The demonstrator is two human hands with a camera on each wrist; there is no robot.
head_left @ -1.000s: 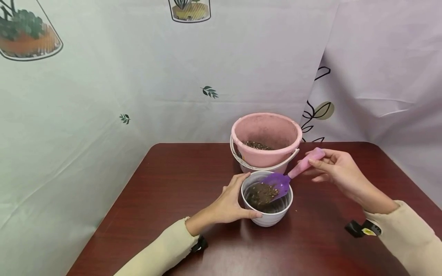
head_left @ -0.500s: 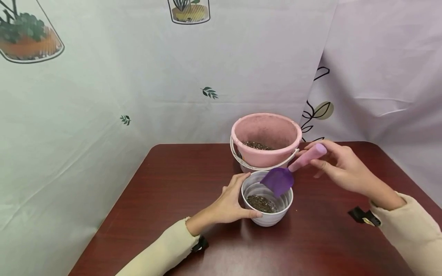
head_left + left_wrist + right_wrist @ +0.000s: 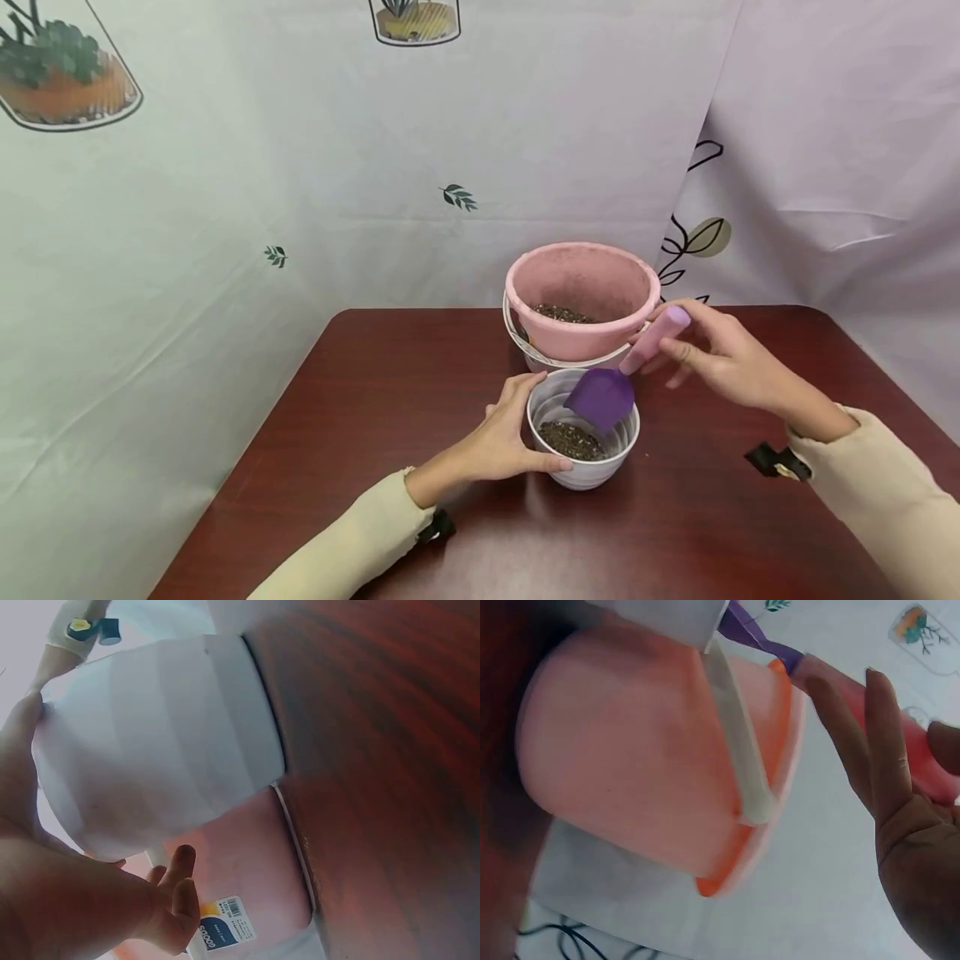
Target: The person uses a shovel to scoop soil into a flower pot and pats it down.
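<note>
A white ribbed pot (image 3: 588, 477) with dark soil (image 3: 572, 440) in its bottom stands on the table. My left hand (image 3: 504, 442) grips its rim from the left, thumb at the near side and fingers at the far side. In my right hand (image 3: 723, 354) is a small trowel, its pink handle (image 3: 654, 340) pinched between thumb and fingers. The trowel's purple blade (image 3: 602, 400) tilts down into the pot's mouth, its back toward me. In the right wrist view the fingers (image 3: 889, 750) lie along the pink handle.
Right behind the pot stands a pink bucket (image 3: 581, 337) with a white handle and soil (image 3: 562, 314) inside. The dark red table (image 3: 390, 400) meets a printed cloth backdrop (image 3: 360, 167) at the back. Cables (image 3: 570, 937) show in the right wrist view.
The trowel has been tipped over: soil lay on its blade one second ago, and now that soil is in the pot. My left hand still holds the rim.
</note>
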